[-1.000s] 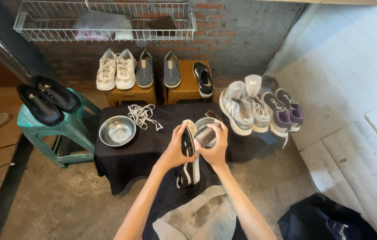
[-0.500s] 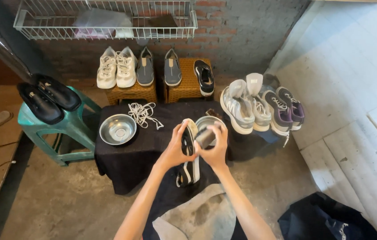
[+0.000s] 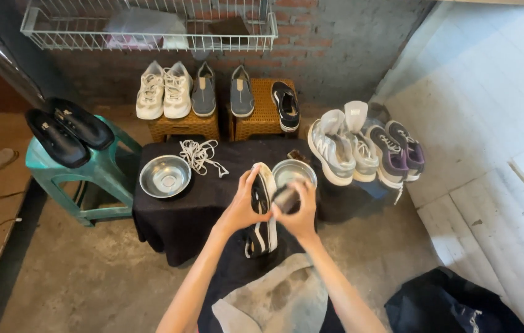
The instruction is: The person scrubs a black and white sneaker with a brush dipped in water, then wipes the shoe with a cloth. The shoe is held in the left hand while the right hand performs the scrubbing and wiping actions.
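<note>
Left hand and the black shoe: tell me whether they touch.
Touching. The head view shows the left hand wrapped around the side of the black shoe, fingers lying on its upper with no gap.

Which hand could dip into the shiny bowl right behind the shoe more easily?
Probably the right hand. It holds a small dark brush-like thing just below the nearer round steel bowl. The left hand is busy gripping the black slip-on shoe with white sole, and sits further from that bowl.
</note>
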